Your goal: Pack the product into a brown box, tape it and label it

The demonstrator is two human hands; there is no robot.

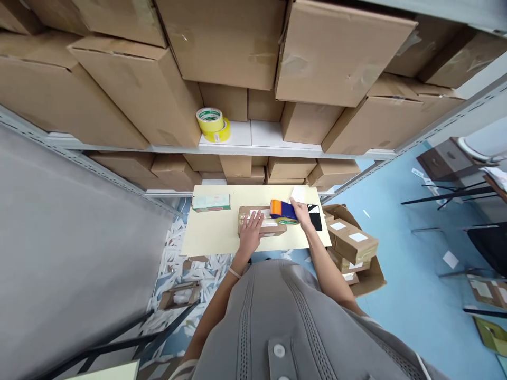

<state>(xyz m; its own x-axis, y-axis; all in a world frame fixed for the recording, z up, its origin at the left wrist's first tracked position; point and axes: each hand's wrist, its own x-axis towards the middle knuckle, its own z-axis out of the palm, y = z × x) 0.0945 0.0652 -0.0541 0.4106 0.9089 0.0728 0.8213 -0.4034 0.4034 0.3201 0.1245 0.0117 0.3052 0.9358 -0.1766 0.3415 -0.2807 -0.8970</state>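
A small cardboard box [273, 230] lies on the pale yellow tabletop [214, 232], with white labels and tape on it. My left hand [251, 232] rests flat on the left part of this box, fingers spread. In my right hand [301, 213] is a blue and orange tape dispenser [282, 209], gripped at its right end. The dispenser sits over the right end of the box, and part of a tape roll shows beneath it. Whether its edge touches the box I cannot tell. A black, phone-like object [315, 219] lies just right of my right hand.
A mint-green box [211, 202] stands at the table's back left. White paper [298, 194] lies at the back right. Shelves of cardboard boxes rise ahead, with yellow tape rolls [214, 125] on one. An open carton [372, 277] of taped parcels stands right; paper strips [174, 253] litter the floor left.
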